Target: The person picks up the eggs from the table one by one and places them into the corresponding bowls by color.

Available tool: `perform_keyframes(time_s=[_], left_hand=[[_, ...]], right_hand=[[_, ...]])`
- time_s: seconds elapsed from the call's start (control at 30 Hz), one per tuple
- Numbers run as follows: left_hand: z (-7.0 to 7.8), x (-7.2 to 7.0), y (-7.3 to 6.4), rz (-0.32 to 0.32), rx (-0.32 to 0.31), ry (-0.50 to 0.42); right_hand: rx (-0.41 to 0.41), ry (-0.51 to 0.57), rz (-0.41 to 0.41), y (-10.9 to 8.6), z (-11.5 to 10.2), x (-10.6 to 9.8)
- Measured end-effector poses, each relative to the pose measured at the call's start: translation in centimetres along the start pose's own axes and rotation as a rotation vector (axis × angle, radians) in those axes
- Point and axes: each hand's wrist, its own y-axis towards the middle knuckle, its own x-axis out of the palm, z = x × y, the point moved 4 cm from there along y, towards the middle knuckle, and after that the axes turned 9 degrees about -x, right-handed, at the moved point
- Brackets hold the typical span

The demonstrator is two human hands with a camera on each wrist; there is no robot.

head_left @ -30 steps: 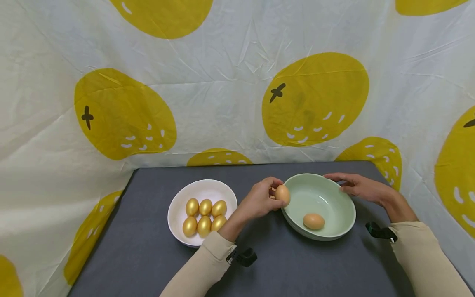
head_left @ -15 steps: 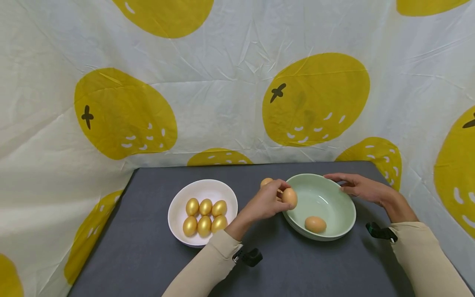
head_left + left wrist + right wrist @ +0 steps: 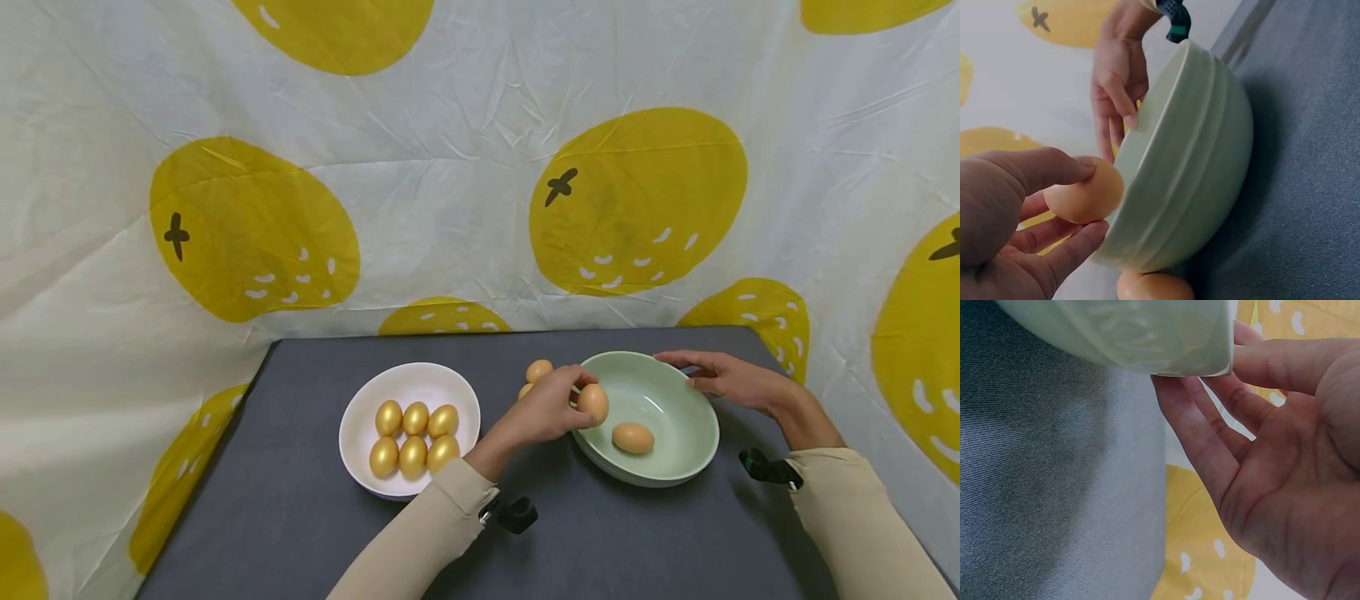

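Observation:
My left hand (image 3: 546,407) pinches a brown egg (image 3: 593,404) between thumb and fingertips, at the left rim of the pale green bowl (image 3: 678,417). In the left wrist view this egg (image 3: 1085,192) overlaps the bowl's rim. Another brown egg (image 3: 633,437) lies on its side inside the bowl. My right hand (image 3: 731,379) grips the bowl's right rim; the right wrist view shows the thumb (image 3: 1279,365) over the rim and fingers against the outer wall. Brown eggs (image 3: 539,371) rest on the table beyond my left hand, which partly hides them.
A white bowl (image 3: 356,421) with several golden eggs (image 3: 412,457) stands to the left, partly behind my left forearm. A dark grey cloth (image 3: 300,533) covers the table. Behind it hangs a white curtain (image 3: 442,225) with yellow fruit prints.
My left hand has carried its egg slightly right to the green bowl's rim, uncovering brown eggs behind it. The egg inside the bowl has shifted a little. My right hand stays in place.

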Motion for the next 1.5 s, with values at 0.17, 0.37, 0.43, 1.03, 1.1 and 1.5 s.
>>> perform_keyframes(time_s=[0.17,0.37,0.43,1.03,1.1,1.5], left_hand=[[0.0,0.2,0.6,-0.012,0.012,0.051],[0.2,0.5,1.2,-0.037,0.040,0.102],[0.2,0.7,1.4,-0.047,0.049,0.111],[0.4,2.5,2.5,-0.175,0.132,0.198],[0.4,2.6,2.6,-0.177,0.144,0.227],[0.6,3.5,3.2,-0.211,0.163,0.333]], right_hand=[[0.008,-0.010,0.007,0.0,0.0,0.0],[0.003,-0.015,0.011,-0.1,-0.1,0.0],[0.005,-0.009,0.010,-0.1,-0.1,0.0],[-0.001,0.002,0.003,-0.1,-0.2,0.1],[-0.003,0.004,0.003,-0.1,-0.2,0.1],[-0.005,-0.005,0.010,-0.1,-0.1,0.1]])
